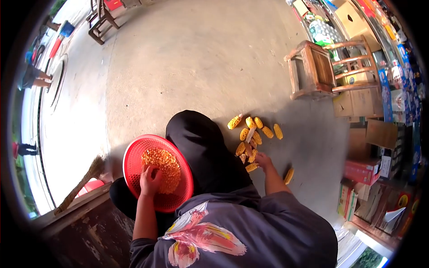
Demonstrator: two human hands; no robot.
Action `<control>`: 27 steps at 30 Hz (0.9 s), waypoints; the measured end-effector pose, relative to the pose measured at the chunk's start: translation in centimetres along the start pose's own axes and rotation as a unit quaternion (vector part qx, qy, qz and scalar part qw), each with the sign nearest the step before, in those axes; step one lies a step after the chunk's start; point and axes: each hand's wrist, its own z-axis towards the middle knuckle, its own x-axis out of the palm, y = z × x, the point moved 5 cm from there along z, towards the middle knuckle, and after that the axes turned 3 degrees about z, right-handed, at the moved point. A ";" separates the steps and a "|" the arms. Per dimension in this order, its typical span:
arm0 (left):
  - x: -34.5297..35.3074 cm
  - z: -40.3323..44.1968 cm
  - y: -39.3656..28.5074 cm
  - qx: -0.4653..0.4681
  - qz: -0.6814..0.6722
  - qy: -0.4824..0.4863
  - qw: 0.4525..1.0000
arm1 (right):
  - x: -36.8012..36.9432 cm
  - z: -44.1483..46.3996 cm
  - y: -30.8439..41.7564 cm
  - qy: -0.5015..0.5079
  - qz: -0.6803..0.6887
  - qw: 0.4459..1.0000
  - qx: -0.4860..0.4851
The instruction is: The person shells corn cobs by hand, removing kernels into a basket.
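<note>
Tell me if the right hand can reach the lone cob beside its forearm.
Probably yes: the right hand is close to the lone cob, and nothing seems to lie over it.

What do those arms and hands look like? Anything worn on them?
They are human: the left hand and right hand are ungloved, and the forearms are uncovered. Short, dark grey sleeves belong to a shirt with a large pink, white and yellow print.
</note>
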 end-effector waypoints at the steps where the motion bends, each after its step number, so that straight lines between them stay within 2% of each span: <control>1: 0.1 0.1 0.1 -0.010 -0.002 0.007 1.000 | 0.1 1.3 0.3 -0.008 -0.064 0.998 0.004; 2: 0.2 0.2 0.1 -0.020 -0.004 0.012 1.000 | 0.4 2.6 0.8 -0.015 -0.129 0.991 0.008; 3: 0.3 0.3 -0.1 -0.017 -0.001 0.015 1.000 | 0.6 3.9 1.2 -0.016 -0.125 0.992 0.010; 5: 0.3 0.2 -0.3 -0.029 -0.004 0.027 0.999 | 1.3 6.3 2.0 -0.007 -0.288 0.957 0.038; 6: 0.4 0.2 -0.2 -0.029 -0.001 0.029 0.999 | 1.7 7.2 2.4 -0.006 -0.285 0.958 0.040; 8: 0.5 0.2 -0.3 -0.005 0.009 0.022 1.000 | 3.0 8.7 3.6 0.040 -0.357 0.933 -0.026; 11: 0.7 0.1 -0.3 -0.022 0.017 0.036 0.999 | 4.6 10.1 3.9 0.057 -0.300 0.952 -0.022; 12: 0.7 0.2 -0.4 -0.024 0.003 0.027 0.999 | 5.5 10.9 3.9 0.100 -0.352 0.930 0.006; 14: 0.7 0.1 -0.3 -0.053 -0.016 0.045 0.997 | 6.1 11.3 3.6 0.109 -0.413 0.904 0.003; 15: 0.7 0.2 -0.8 -0.047 -0.018 0.037 0.998 | 6.9 12.0 3.4 0.103 -0.527 0.842 -0.055; 16: 0.7 0.3 -0.9 -0.050 -0.016 0.037 0.998 | 6.8 12.3 2.8 0.106 -0.527 0.841 -0.054; 18: 0.7 0.4 -0.9 -0.048 -0.003 0.036 0.998 | 6.8 12.2 2.8 0.086 -0.597 0.794 -0.080; 19: 0.7 0.6 -1.0 -0.049 -0.002 0.036 0.998 | 6.9 11.8 3.5 0.087 -0.598 0.793 -0.080; 21: 0.5 0.8 -1.6 -0.026 0.027 0.028 0.999 | 6.0 10.8 5.3 -0.041 -0.503 0.860 -0.077; 22: 0.5 0.8 -1.8 -0.030 0.027 0.032 0.999 | 6.0 10.7 5.7 -0.039 -0.505 0.859 -0.072; 24: 0.8 1.1 -1.9 -0.077 -0.005 0.046 0.996 | 7.8 9.8 8.9 0.004 -0.526 0.766 -0.370; 25: 0.9 1.1 -1.6 -0.078 -0.004 0.050 0.996 | 7.4 11.0 8.4 0.004 -0.527 0.767 -0.366; 27: 1.0 1.2 -1.3 -0.064 0.006 0.055 0.996 | 7.0 13.4 6.7 0.105 -0.416 0.820 -0.378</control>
